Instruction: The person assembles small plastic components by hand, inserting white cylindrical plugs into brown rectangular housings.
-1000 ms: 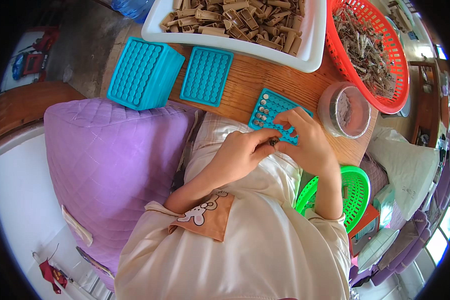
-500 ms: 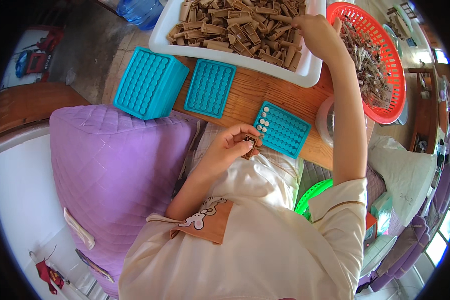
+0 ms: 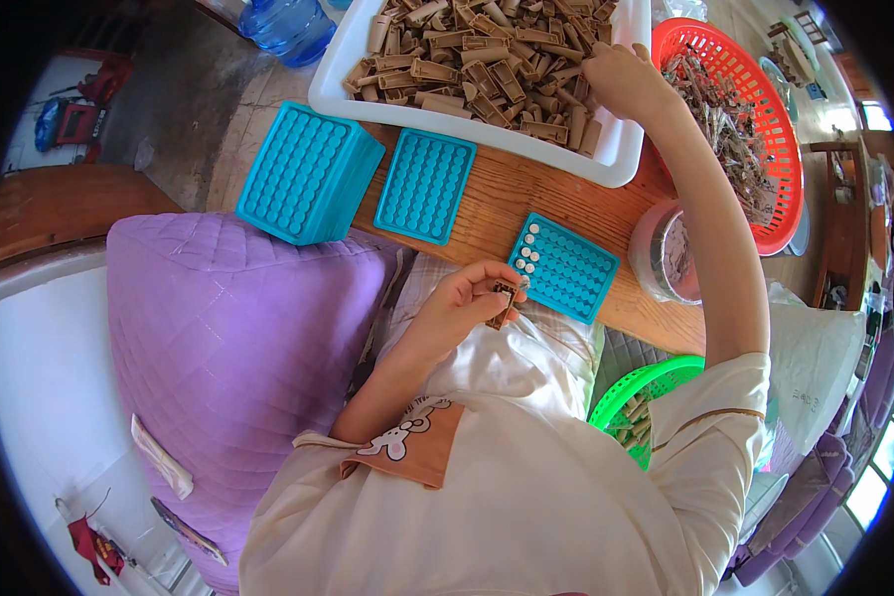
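Note:
My left hand (image 3: 467, 306) is closed around a small brown plastic shell (image 3: 502, 306) with an open, ribbed inside, held over my lap. Right beside it lies a turquoise tray (image 3: 576, 273) with rows of round pockets; several small white round pieces (image 3: 532, 239) sit along its left side. My right arm stretches forward to a white bin (image 3: 621, 174) full of similar brown plastic shells (image 3: 482, 74). At the bin's right side, my right hand (image 3: 626, 84) has its fingers down among the shells; the fingertips are partly hidden, so its grip is unclear.
A second turquoise tray (image 3: 425, 187) and a turquoise tray stack (image 3: 303, 174) stand left on the wooden table (image 3: 487, 169). To the right are a red basket (image 3: 790, 149) of tangled small parts, a clear round tub (image 3: 666, 253) and a green basket (image 3: 656, 377). A purple padded seat (image 3: 238, 328) fills the left.
My right hand has moved slightly nearer within the bin, and its elbow has swung outward to the right, baring the tub and green basket. My left hand keeps the brown shell; the view has shifted a little.

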